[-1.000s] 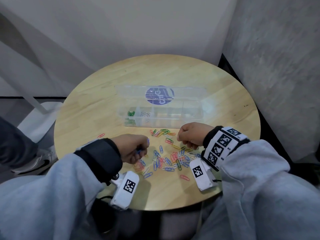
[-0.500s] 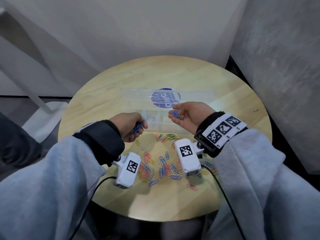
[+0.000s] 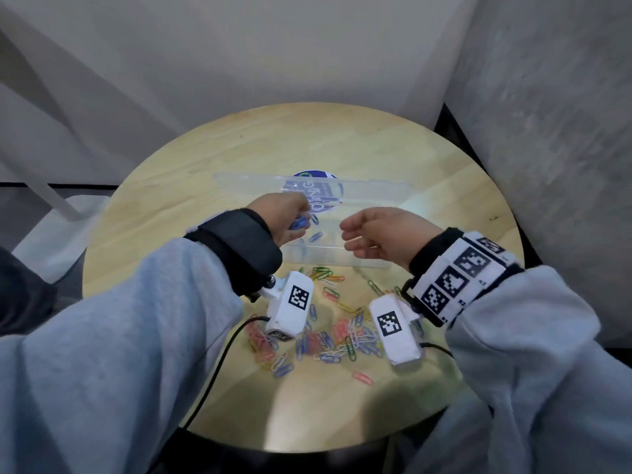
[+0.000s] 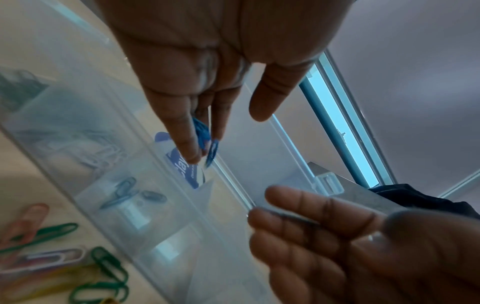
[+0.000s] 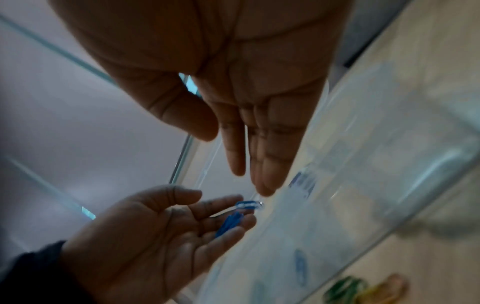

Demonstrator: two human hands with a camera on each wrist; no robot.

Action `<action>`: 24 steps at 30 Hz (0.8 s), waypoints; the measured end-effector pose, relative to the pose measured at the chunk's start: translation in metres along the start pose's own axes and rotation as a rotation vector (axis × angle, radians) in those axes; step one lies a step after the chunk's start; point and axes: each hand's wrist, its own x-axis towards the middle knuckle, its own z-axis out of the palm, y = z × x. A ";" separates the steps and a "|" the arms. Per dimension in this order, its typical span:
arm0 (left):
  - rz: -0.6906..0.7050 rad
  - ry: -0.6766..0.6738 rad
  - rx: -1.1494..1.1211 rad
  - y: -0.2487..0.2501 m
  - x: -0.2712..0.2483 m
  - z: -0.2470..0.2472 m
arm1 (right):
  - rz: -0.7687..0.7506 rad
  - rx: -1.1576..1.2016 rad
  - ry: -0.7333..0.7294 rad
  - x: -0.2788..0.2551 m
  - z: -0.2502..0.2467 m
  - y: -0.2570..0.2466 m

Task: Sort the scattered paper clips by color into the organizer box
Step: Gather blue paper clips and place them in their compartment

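The clear organizer box (image 3: 342, 260) lies open mid-table, its lid (image 3: 372, 191) folded back. My left hand (image 3: 290, 215) hovers over a middle compartment. Its fingers are stretched, the thumb apart, and blue paper clips (image 4: 200, 131) lie loosely between them; one clip (image 4: 211, 153) hangs below the fingertips. Other blue clips (image 4: 122, 191) lie in the compartment underneath. My right hand (image 3: 362, 234) is beside it over the box, fingers straight, palm empty (image 5: 233, 160). The mixed pile of coloured clips (image 3: 338, 336) lies in front of the box, under my wrists.
The round wooden table (image 3: 342, 142) stands in a corner between grey walls. White clips (image 4: 98, 152) and green clips (image 4: 18, 80) fill compartments further left. A single pink clip (image 3: 362, 378) lies toward the near table edge. A cable (image 3: 219, 364) trails off the front.
Both hands rose from the pile to the box. The right hand held blue clips half a second ago and is now empty. The left hand moved over the compartment and loosened its fingers.
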 end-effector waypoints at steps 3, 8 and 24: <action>0.014 -0.007 0.030 -0.001 0.001 0.003 | -0.003 -0.226 0.013 -0.008 -0.009 0.014; 0.142 -0.007 0.144 -0.008 -0.003 0.000 | 0.016 -0.641 -0.051 -0.019 -0.004 0.033; 0.201 -0.239 1.504 -0.076 -0.043 -0.016 | 0.005 -1.260 -0.229 -0.014 0.007 0.059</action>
